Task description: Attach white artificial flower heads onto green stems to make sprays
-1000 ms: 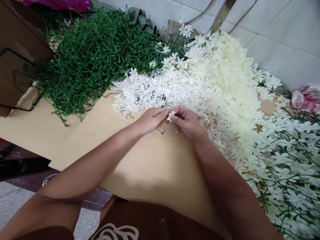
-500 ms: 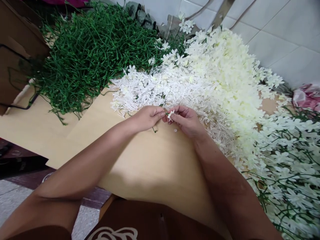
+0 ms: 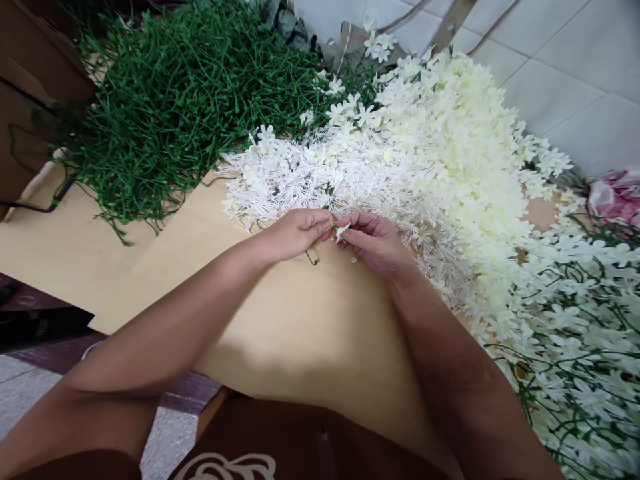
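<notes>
**White flower and green stem between pinched hands**

Left hand (image 3: 303, 233): thumb and fingers closed on a green stem (image 3: 313, 259), its end dangling beneath. Right hand (image 3: 375, 243): fingertips pinched on a white flower (image 3: 342, 231), just beside the left fingertips. Both above the middle of the desk (image 3: 280, 320), well in from its near edge. Small pale bit (image 3: 354, 260) just below the right hand. Beyond the hands, thin white strands (image 3: 310, 173). Far left corner: heaped green stems (image 3: 200, 93), cardboard box (image 3: 40, 67) beside. Toward far right corner: cream-white petals (image 3: 465, 147). Right edge: white flowers on green stems (image 3: 575, 373).
</notes>
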A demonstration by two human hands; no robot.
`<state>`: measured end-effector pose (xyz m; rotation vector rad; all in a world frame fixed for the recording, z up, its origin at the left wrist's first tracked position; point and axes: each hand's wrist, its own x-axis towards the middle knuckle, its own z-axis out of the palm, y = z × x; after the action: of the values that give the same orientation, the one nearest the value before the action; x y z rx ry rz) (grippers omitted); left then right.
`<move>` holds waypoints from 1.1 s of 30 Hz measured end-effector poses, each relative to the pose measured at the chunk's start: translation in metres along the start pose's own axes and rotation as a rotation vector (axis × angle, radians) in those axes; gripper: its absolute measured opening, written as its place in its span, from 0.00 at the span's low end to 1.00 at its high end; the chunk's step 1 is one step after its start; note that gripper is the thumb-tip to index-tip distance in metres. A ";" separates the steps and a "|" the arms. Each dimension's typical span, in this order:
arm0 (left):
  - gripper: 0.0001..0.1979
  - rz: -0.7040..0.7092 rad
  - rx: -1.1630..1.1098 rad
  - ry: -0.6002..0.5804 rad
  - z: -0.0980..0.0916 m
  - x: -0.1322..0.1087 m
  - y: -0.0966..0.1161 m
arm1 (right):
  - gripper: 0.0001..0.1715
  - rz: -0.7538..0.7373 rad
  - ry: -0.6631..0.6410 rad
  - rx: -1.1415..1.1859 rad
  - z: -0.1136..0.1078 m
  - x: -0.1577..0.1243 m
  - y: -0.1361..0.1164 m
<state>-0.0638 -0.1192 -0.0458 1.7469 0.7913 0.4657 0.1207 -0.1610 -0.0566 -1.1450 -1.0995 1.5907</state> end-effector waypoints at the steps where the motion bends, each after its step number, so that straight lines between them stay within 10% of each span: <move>1: 0.17 0.010 0.016 0.005 0.000 0.000 -0.001 | 0.21 -0.010 0.008 -0.002 0.001 0.000 0.000; 17: 0.22 -0.027 -0.047 0.059 0.004 -0.001 0.009 | 0.26 -0.054 0.323 -0.067 0.023 -0.003 -0.004; 33: 0.25 0.019 -0.179 0.073 0.003 0.000 0.002 | 0.20 0.049 0.224 0.063 0.025 -0.002 -0.006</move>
<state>-0.0609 -0.1216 -0.0451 1.5802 0.7612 0.5984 0.0974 -0.1653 -0.0454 -1.2813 -0.8749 1.4818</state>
